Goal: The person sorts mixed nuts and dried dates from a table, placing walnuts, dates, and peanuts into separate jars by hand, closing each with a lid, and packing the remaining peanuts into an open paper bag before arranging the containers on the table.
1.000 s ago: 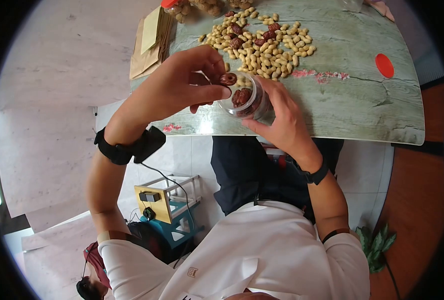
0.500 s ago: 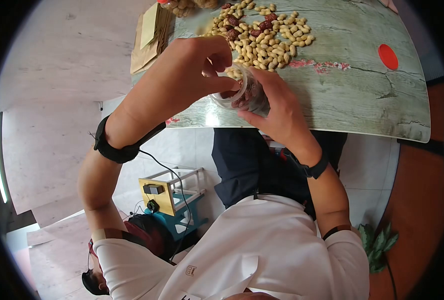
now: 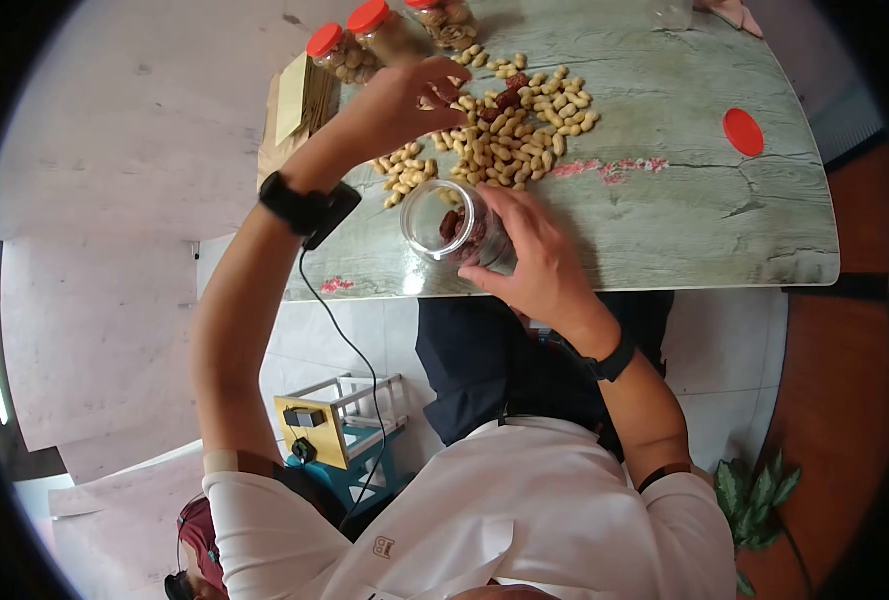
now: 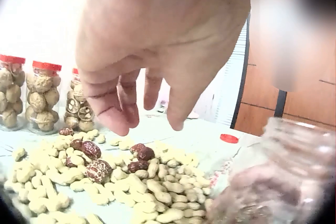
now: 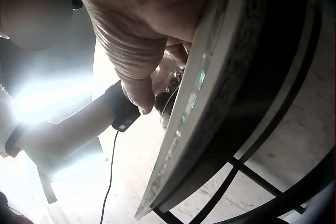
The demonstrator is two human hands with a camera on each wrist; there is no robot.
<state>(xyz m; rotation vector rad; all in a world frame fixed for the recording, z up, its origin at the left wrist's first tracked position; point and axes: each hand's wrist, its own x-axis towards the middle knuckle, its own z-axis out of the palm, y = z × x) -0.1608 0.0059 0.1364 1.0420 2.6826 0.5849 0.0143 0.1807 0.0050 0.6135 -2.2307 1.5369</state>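
Observation:
My right hand point(image 3: 539, 250) grips a clear plastic jar point(image 3: 486, 235) near the table's front edge, its mouth tilted toward the left. Dark red dates point(image 3: 450, 226) lie inside it. My left hand point(image 3: 399, 105) hovers over a pile of unshelled peanuts point(image 3: 499, 150), palm down and fingers bent loosely downward. The left wrist view shows nothing between its fingertips and thumb. Below those fingers, several wrinkled dates point(image 4: 98, 171) lie among the peanuts. In the right wrist view the thumb of my right hand point(image 5: 139, 61) lies along the jar, which the table edge partly hides.
Red-lidded jars of walnuts point(image 4: 43, 98) stand at the back left. Brown paper bags point(image 3: 282, 150) lie at the table's left edge. A loose red lid point(image 3: 743, 132) rests on the right side. A cable point(image 3: 349, 345) hangs from my left wrist.
A second ago my left hand pinched a date at the jar's mouth, then its fingers reached in. Now it is back over the pile without the date. My right hand still holds the jar.

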